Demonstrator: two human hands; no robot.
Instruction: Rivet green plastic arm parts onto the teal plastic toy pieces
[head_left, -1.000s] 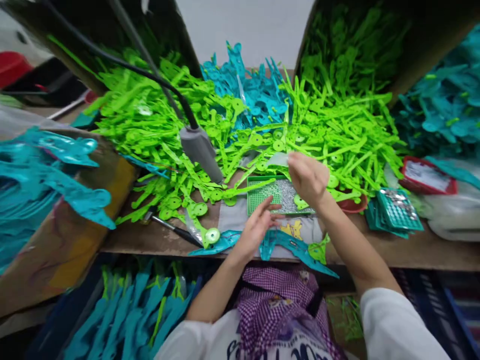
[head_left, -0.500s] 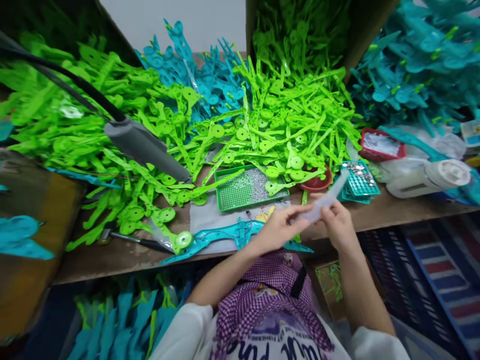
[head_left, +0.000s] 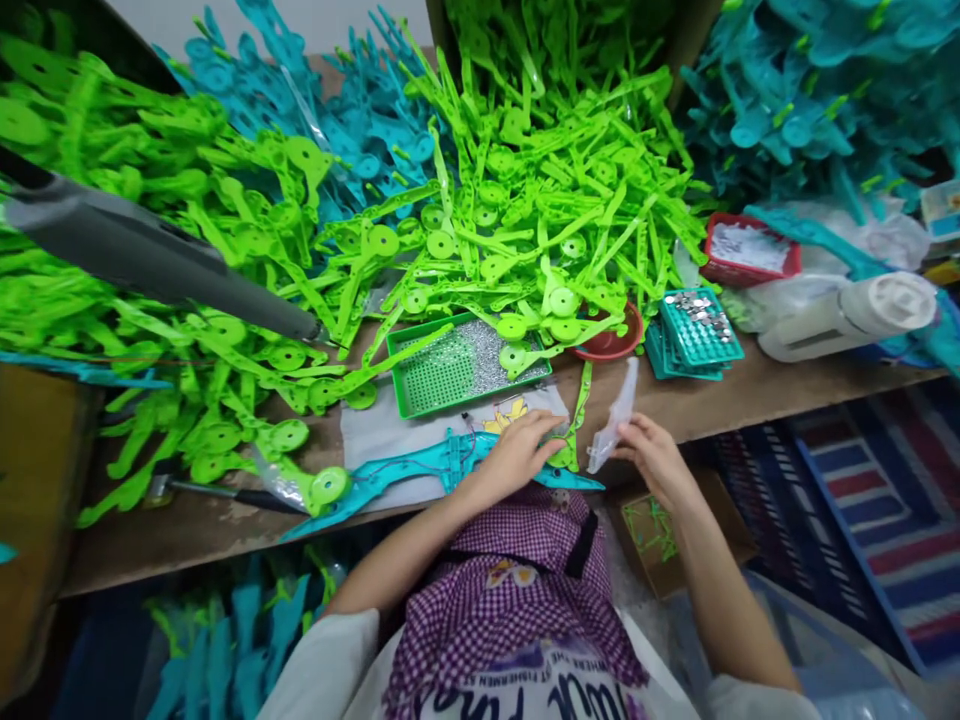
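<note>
At bench edge, right hand pinching translucent whitish plastic strip, tilted upright

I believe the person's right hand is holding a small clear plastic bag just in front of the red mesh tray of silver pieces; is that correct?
Not quite: the head view shows the mesh tray of silver pieces is green, not red. The right hand does hold the small clear plastic bag.

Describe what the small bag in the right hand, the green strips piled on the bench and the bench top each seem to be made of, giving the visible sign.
Small bag: thin clear plastic film, translucent and crumpled. Green strips: moulded plastic, uniform neon colour, slight sheen. Bench top: probably unfinished wood or board, matt brown and scuffed.
</note>
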